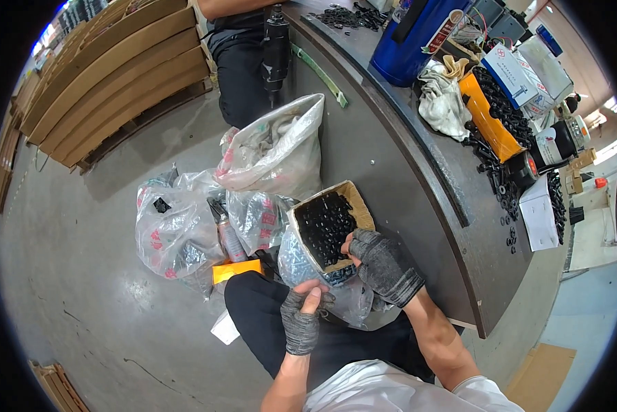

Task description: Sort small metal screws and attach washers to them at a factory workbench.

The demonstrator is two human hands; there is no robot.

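Both my hands wear grey fingerless gloves. My right hand (385, 266) is at the right edge of an open cardboard box (361, 206), its fingers curled and their tips over the contents; whatever they hold is hidden. Small black parts (324, 225), too small to name exactly, fill the box. Just below the box, near my lap, my left hand (301, 317) is closed with thumb and fingertips together. Something small and dark seems to be by its fingers, but I cannot make it out. A clear plastic bag (350, 305) lies under the box, between my hands.
Plastic sacks (274, 147) (178, 226), a spray can (231, 240) and an orange box (236, 270) stand left. The table (425, 226) at right bears black hardware (504, 189), a blue cylinder (415, 41) and a rag (444, 99). Another person (240, 69) sits beyond, near a black power tool (275, 51).
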